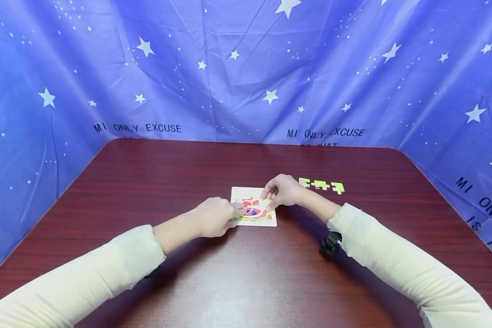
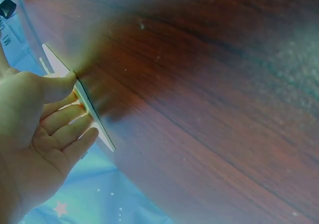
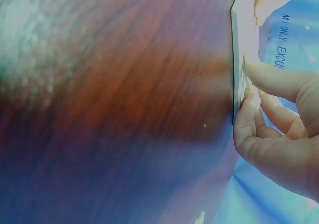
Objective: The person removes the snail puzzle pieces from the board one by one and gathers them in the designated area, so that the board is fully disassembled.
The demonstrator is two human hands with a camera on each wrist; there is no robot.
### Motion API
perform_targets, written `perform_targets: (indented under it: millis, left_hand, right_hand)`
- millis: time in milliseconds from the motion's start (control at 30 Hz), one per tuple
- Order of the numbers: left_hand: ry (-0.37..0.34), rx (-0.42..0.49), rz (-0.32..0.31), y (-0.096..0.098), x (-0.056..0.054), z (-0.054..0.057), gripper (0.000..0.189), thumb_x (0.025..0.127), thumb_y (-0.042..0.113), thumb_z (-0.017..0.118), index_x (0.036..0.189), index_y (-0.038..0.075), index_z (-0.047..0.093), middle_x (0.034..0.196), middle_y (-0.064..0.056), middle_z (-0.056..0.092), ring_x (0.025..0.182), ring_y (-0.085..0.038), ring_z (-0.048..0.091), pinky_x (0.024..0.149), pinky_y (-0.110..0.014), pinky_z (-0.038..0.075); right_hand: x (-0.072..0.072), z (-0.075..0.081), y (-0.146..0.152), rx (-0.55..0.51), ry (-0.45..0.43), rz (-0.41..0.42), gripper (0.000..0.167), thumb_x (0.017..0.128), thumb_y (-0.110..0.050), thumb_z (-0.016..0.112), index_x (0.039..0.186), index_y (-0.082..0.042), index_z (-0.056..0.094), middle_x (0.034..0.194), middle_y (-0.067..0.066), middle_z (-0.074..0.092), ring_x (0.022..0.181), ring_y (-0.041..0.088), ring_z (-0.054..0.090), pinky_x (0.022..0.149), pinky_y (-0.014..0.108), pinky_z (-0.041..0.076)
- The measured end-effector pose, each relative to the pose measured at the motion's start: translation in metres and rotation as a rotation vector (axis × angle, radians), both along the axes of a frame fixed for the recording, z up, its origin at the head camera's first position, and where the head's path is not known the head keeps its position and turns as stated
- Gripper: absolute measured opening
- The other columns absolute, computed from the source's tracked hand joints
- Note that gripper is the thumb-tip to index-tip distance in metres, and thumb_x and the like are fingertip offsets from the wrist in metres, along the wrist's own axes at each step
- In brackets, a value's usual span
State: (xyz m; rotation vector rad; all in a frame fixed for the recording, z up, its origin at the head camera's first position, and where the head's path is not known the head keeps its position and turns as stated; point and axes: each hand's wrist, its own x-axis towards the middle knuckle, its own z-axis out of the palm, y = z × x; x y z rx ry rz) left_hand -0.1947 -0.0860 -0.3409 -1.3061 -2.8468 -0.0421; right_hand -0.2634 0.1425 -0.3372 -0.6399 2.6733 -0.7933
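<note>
A small square jigsaw board (image 1: pixel 254 223) with a pale frame and a red, blue and green picture lies mid-table. At its left side, my left hand (image 1: pixel 215 216) holds the board, index finger over the picture. In the left wrist view the thumb (image 2: pixel 60 86) is at the board's edge (image 2: pixel 104 137), the other fingertips along it. My right hand (image 1: pixel 284 190) is over the board's right side. The right wrist view shows its thumb and index finger pinching a thin puzzle piece (image 3: pixel 247 82) at the board; the picture on it is hidden.
Right of the board, beyond my right forearm, lie three loose green puzzle pieces (image 1: pixel 320 185) in a row. A black band (image 1: pixel 331 243) is on my right wrist. The dark red wooden table (image 1: pixel 168 168) ends at a blue star-patterned cloth (image 1: pixel 229 91) behind and at both sides.
</note>
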Motion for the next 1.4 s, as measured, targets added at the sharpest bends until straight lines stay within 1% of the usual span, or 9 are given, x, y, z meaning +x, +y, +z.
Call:
perform_targets:
  millis: [167, 300, 400, 533, 633, 700, 900, 1167, 1400]
  left_hand:
    - [-0.002, -0.003, -0.007, 0.0, -0.001, 0.0, 0.038, 0.087, 0.016, 0.067, 0.125, 0.012, 0.065, 0.129, -0.005, 0.065, 0.09, -0.021, 0.072, 0.079, -0.041, 0.057]
    - [0.018, -0.006, -0.037, 0.001, -0.003, 0.0, 0.033, 0.085, 0.017, 0.071, 0.116, 0.01, 0.066, 0.116, -0.003, 0.069, 0.093, -0.02, 0.068, 0.085, -0.038, 0.055]
    - [0.021, 0.001, -0.05, 0.002, -0.004, -0.001, 0.038, 0.084, 0.018, 0.072, 0.12, 0.009, 0.061, 0.11, -0.002, 0.063, 0.096, -0.018, 0.061, 0.089, -0.035, 0.052]
    - [0.002, -0.014, -0.049, 0.001, -0.005, -0.001, 0.053, 0.087, 0.019, 0.068, 0.136, 0.007, 0.052, 0.131, -0.008, 0.058, 0.118, -0.02, 0.056, 0.102, -0.035, 0.047]
    - [-0.043, -0.044, -0.057, 0.0, -0.005, -0.003, 0.055, 0.092, 0.018, 0.061, 0.143, 0.007, 0.045, 0.149, -0.01, 0.046, 0.139, -0.023, 0.043, 0.113, -0.039, 0.039]
    - [-0.074, -0.061, -0.06, -0.001, -0.004, -0.004, 0.055, 0.095, 0.018, 0.057, 0.146, 0.007, 0.04, 0.154, -0.009, 0.039, 0.144, -0.023, 0.036, 0.116, -0.041, 0.036]
    - [-0.114, -0.086, -0.039, -0.001, -0.002, -0.006, 0.055, 0.097, 0.019, 0.053, 0.149, 0.01, 0.035, 0.157, -0.005, 0.034, 0.146, -0.02, 0.033, 0.117, -0.041, 0.033]
    - [-0.087, -0.132, -0.015, 0.007, -0.003, 0.001, 0.056, 0.094, 0.017, 0.057, 0.147, 0.01, 0.04, 0.155, -0.005, 0.039, 0.144, -0.017, 0.036, 0.115, -0.039, 0.037]
    - [-0.078, -0.144, -0.011, 0.007, -0.002, 0.001, 0.056, 0.094, 0.015, 0.057, 0.147, 0.009, 0.04, 0.154, -0.005, 0.04, 0.144, -0.017, 0.036, 0.115, -0.038, 0.037]
  right_hand:
    - [-0.001, -0.002, 0.001, -0.031, -0.041, -0.023, 0.025, 0.065, -0.001, 0.084, 0.088, -0.004, 0.075, 0.07, -0.003, 0.062, 0.065, 0.004, 0.052, 0.064, 0.017, 0.045]
    - [0.0, -0.004, 0.002, -0.058, -0.052, -0.017, 0.025, 0.065, 0.0, 0.083, 0.088, -0.003, 0.075, 0.071, -0.002, 0.063, 0.065, 0.004, 0.053, 0.064, 0.017, 0.046]
    - [0.0, -0.005, 0.002, -0.064, -0.052, -0.015, 0.025, 0.065, 0.0, 0.082, 0.089, -0.003, 0.075, 0.072, -0.002, 0.063, 0.065, 0.004, 0.053, 0.064, 0.017, 0.046]
    - [0.0, -0.003, 0.003, -0.058, -0.046, -0.012, 0.025, 0.066, -0.001, 0.083, 0.089, -0.004, 0.075, 0.071, -0.003, 0.062, 0.065, 0.003, 0.053, 0.065, 0.017, 0.047]
    - [0.001, -0.003, 0.003, -0.048, -0.041, -0.018, 0.025, 0.066, -0.002, 0.083, 0.089, -0.004, 0.075, 0.071, -0.003, 0.062, 0.064, 0.003, 0.053, 0.064, 0.017, 0.046]
    - [0.001, -0.003, 0.003, -0.038, -0.034, -0.026, 0.024, 0.065, -0.002, 0.083, 0.088, -0.005, 0.076, 0.07, -0.004, 0.062, 0.064, 0.003, 0.053, 0.065, 0.017, 0.046]
    - [0.001, -0.001, 0.0, 0.001, -0.012, -0.035, 0.024, 0.065, -0.004, 0.084, 0.087, -0.007, 0.076, 0.069, -0.005, 0.064, 0.065, 0.003, 0.054, 0.067, 0.016, 0.046]
    - [-0.002, 0.003, -0.005, 0.045, -0.034, -0.036, 0.023, 0.064, -0.001, 0.084, 0.085, -0.005, 0.075, 0.069, -0.004, 0.063, 0.065, 0.004, 0.052, 0.064, 0.015, 0.045]
    - [-0.005, 0.007, -0.012, 0.128, -0.054, 0.011, 0.022, 0.065, -0.001, 0.082, 0.085, -0.003, 0.073, 0.071, -0.003, 0.061, 0.068, 0.006, 0.052, 0.064, 0.015, 0.044]
